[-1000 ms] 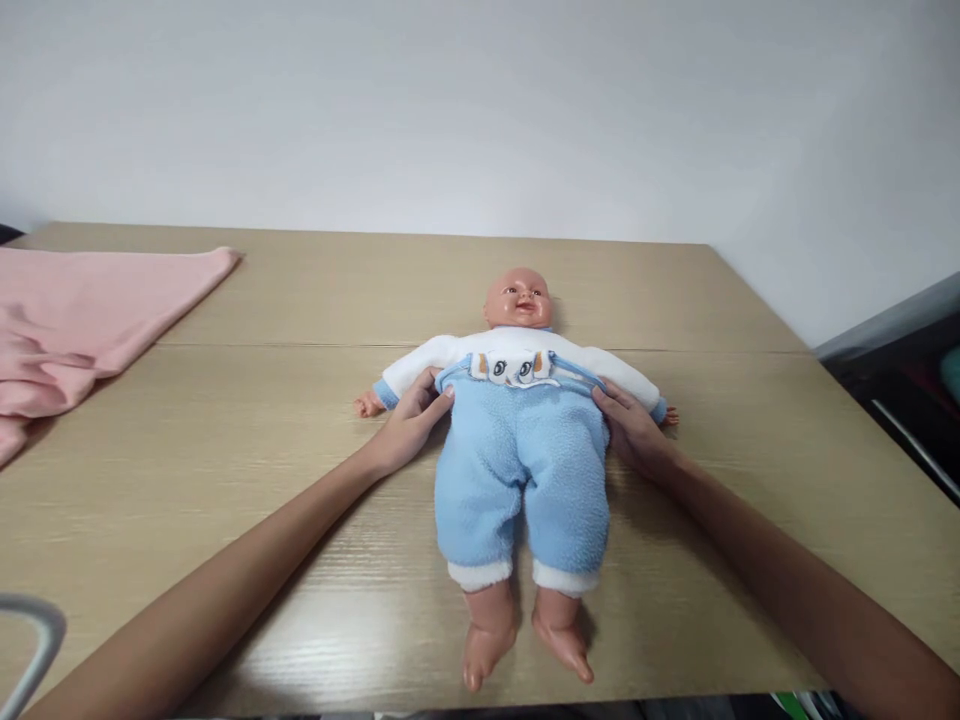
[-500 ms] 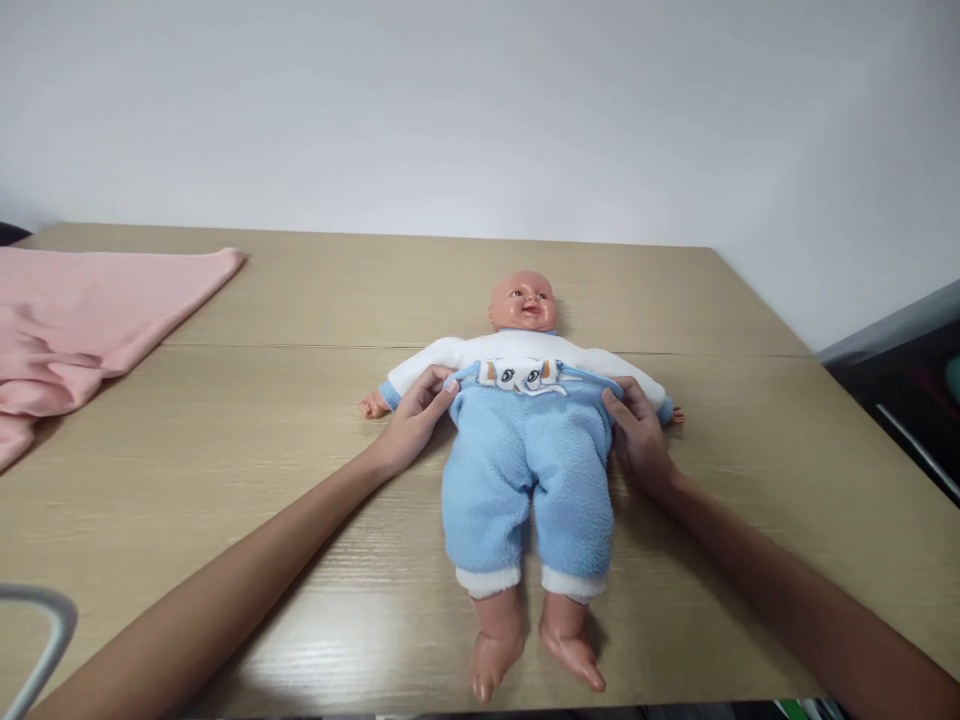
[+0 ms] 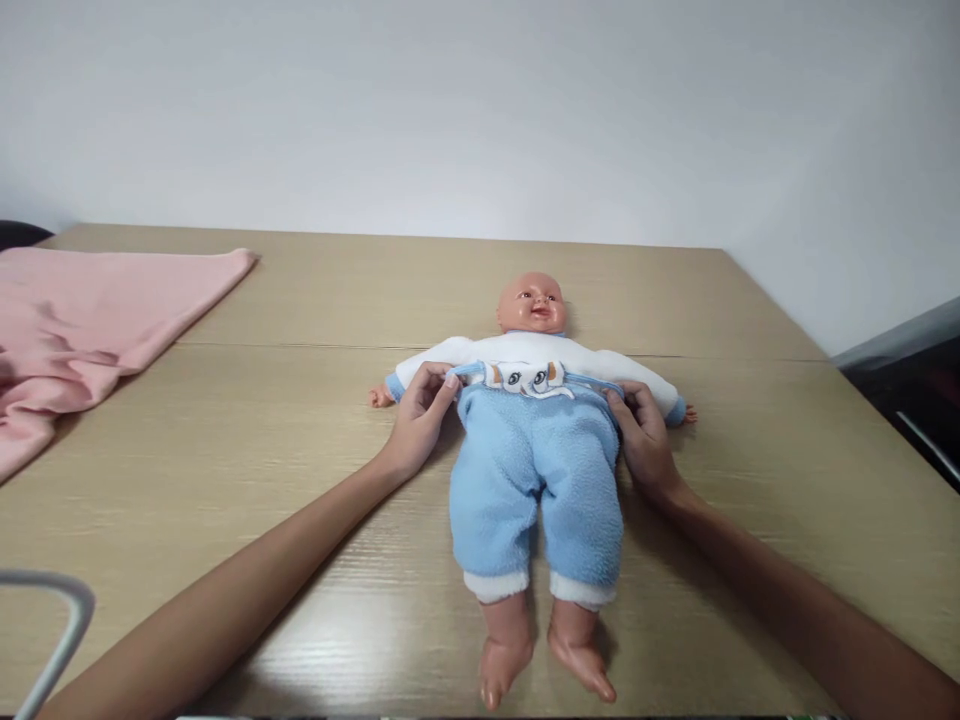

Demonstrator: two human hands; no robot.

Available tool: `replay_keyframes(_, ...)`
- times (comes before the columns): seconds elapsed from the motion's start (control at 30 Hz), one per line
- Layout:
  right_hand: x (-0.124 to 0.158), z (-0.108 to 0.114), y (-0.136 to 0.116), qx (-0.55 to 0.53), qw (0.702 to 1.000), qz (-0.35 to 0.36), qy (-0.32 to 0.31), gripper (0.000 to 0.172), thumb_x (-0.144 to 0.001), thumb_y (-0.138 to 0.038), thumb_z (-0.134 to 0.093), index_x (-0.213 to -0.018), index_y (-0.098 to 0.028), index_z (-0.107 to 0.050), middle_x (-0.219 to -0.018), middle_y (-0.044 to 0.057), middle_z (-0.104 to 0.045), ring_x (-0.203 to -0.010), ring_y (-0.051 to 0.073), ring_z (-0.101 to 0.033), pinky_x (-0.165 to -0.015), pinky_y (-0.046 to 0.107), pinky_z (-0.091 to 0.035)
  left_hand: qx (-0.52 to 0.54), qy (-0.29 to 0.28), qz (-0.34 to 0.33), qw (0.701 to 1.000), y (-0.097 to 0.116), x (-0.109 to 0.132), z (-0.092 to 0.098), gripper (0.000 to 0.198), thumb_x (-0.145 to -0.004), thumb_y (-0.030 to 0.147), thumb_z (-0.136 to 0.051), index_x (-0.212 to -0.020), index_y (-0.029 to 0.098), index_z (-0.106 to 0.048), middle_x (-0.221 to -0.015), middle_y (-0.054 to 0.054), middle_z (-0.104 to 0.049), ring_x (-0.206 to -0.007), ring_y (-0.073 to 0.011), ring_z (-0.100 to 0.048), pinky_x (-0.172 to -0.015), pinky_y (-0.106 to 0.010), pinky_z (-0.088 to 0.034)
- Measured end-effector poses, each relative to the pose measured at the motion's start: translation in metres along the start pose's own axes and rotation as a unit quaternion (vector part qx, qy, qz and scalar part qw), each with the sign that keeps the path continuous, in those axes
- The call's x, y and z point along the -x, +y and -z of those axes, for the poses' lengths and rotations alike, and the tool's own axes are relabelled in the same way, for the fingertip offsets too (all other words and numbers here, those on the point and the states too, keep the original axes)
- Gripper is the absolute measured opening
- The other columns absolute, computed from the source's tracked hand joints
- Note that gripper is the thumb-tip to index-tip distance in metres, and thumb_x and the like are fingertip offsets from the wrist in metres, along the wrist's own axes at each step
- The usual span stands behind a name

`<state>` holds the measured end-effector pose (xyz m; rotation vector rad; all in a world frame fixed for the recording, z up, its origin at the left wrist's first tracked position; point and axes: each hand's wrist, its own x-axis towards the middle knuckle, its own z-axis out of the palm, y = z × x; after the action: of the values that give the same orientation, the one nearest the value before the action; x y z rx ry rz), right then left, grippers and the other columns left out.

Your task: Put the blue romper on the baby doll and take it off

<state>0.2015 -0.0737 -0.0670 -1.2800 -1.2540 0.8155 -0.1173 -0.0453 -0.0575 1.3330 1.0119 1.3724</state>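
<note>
A baby doll (image 3: 534, 302) lies face up on the table, arms spread and bare feet toward me. It is dressed in a white top (image 3: 517, 347) with blue cuffs and fluffy light blue pants (image 3: 502, 450) with white hems. An elephant face is stitched at the middle of the pants' upper edge. My left hand (image 3: 426, 415) pinches that edge at the doll's hip on the left. At the opposite hip, my right hand (image 3: 643, 430) grips the same edge, pulling it sideways. Some fingers of both hands are hidden behind the cloth.
A pink cloth (image 3: 127, 320) lies crumpled on the left of the wooden table (image 3: 330, 300). A white curved tube (image 3: 71, 600) shows at the lower left. Behind the table rises a pale wall (image 3: 450, 120), and a dark object (image 3: 907, 390) stands beyond its right edge.
The whole view has shifted slightly, with the doll and table appearing a little farther right. Both hands keep their hold on the pants' edge, which looks a bit more stretched on the right.
</note>
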Motion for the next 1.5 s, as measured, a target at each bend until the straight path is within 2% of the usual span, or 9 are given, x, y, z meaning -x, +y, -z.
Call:
replay_keyframes(0.27, 0.011, 0.0, -0.003, 0.036, 0.993, 0.082, 0.073, 0.036, -0.1, -0.041, -0.077, -0.125, -0.032, -0.054, -0.124, 0.006, -0.062, -0.114, 0.027, -0.064, -0.106, 0.047, -0.053, 0.005, 0.008, 0.001, 1.0, -0.003, 0.002, 0.0, 0.047, -0.098, 0.068, -0.078, -0.102, 0.024, -0.063, -0.095, -0.001, -0.063, -0.092, -0.0203, -0.057, -0.09, -0.034, -0.046)
replay_keyframes(0.47, 0.007, -0.016, -0.044, 0.1, 0.974, 0.186, 0.079, 0.025, -0.102, -0.031, -0.073, -0.118, -0.031, -0.053, -0.125, 0.009, -0.062, -0.125, 0.031, -0.065, -0.105, 0.051, -0.055, 0.01, 0.003, 0.008, 1.0, -0.003, 0.004, -0.004, 0.047, -0.1, 0.069, -0.074, -0.103, 0.023, -0.062, -0.095, -0.001, -0.062, -0.091, -0.0208, -0.057, -0.09, -0.035, -0.047)
replay_keyframes(0.67, -0.059, -0.074, -0.095, 0.189, 0.939, 0.262, -0.116, 0.013, -0.102, -0.027, -0.067, -0.114, -0.03, -0.064, -0.115, 0.009, -0.075, -0.11, 0.033, -0.069, -0.103, 0.053, -0.056, 0.014, 0.004, 0.005, 1.0, -0.001, 0.006, -0.005, 0.046, -0.102, 0.067, -0.072, -0.103, 0.022, -0.062, -0.094, -0.001, -0.06, -0.089, -0.0204, -0.054, -0.086, -0.034, -0.045)
replay_keyframes(0.77, -0.107, -0.117, -0.106, 0.254, 0.882, 0.301, -0.26, 0.015, -0.098, -0.021, -0.068, -0.111, -0.026, -0.071, -0.117, 0.012, -0.079, -0.12, 0.037, -0.068, -0.114, 0.059, -0.049, 0.002, 0.0, -0.001, 1.0, -0.001, 0.01, -0.004, 0.042, -0.106, 0.064, -0.069, -0.103, 0.022, -0.062, -0.095, -0.002, -0.06, -0.089, -0.0206, -0.054, -0.085, -0.034, -0.045)
replay_keyframes(0.87, -0.139, -0.161, -0.107, 0.265, 0.782, 0.28, -0.489, 0.028, -0.088, -0.019, -0.078, -0.116, -0.023, -0.078, -0.124, 0.012, -0.081, -0.12, 0.035, -0.071, -0.107, 0.051, -0.055, -0.023, -0.002, -0.005, 1.0, -0.002, 0.013, -0.003, 0.04, -0.108, 0.063, -0.065, -0.104, 0.023, -0.062, -0.099, -0.004, -0.062, -0.091, -0.0221, -0.056, -0.086, -0.036, -0.046)
replay_keyframes(0.97, -0.145, -0.195, -0.1, 0.257, 0.727, 0.245, -0.587, 0.037, -0.078, -0.009, -0.083, -0.113, -0.024, -0.083, -0.113, 0.006, -0.084, -0.102, 0.029, -0.074, -0.094, 0.041, -0.057, -0.049, 0.003, -0.012, 0.999, -0.002, 0.015, -0.002, 0.037, -0.11, 0.06, -0.064, -0.106, 0.024, -0.063, -0.101, -0.005, -0.063, -0.095, -0.0237, -0.057, -0.089, -0.037, -0.047)
replay_keyframes(1.1, -0.133, -0.209, -0.093, 0.244, 0.739, 0.241, -0.58, 0.033, -0.077, -0.002, -0.079, -0.102, -0.023, -0.083, -0.102, 0.003, -0.083, -0.09, 0.024, -0.071, -0.084, 0.034, -0.052, -0.055, 0.011, -0.016, 0.998, -0.002, 0.017, -0.001, 0.033, -0.111, 0.057, -0.062, -0.105, 0.024, -0.064, -0.102, -0.006, -0.064, -0.096, -0.0241, -0.058, -0.089, -0.038, -0.046)
replay_keyframes(1.33, -0.132, -0.178, -0.098, 0.166, 0.826, 0.211, -0.496, 0.032, -0.092, -0.017, -0.071, -0.123, -0.023, -0.074, -0.116, 0.007, -0.079, -0.098, 0.025, -0.071, -0.087, 0.036, -0.053, -0.041, 0.002, -0.027, 0.999, 0.001, 0.02, 0.001, 0.031, -0.111, 0.054, -0.064, -0.103, 0.024, -0.065, -0.096, -0.005, -0.066, -0.091, -0.0231, -0.061, -0.088, -0.039, -0.05)
replay_keyframes(1.5, -0.137, -0.153, -0.09, 0.036, 0.862, 0.125, -0.49, 0.037, -0.089, -0.023, -0.069, -0.126, -0.025, -0.073, -0.113, 0.003, -0.078, -0.1, 0.024, -0.072, -0.088, 0.035, -0.057, -0.133, 0.027, -0.073, 0.988, -0.001, 0.024, 0.005, 0.029, -0.11, 0.054, -0.065, -0.11, 0.024, -0.069, -0.122, -0.013, -0.063, -0.126, -0.0322, -0.06, -0.116, -0.052, -0.046)
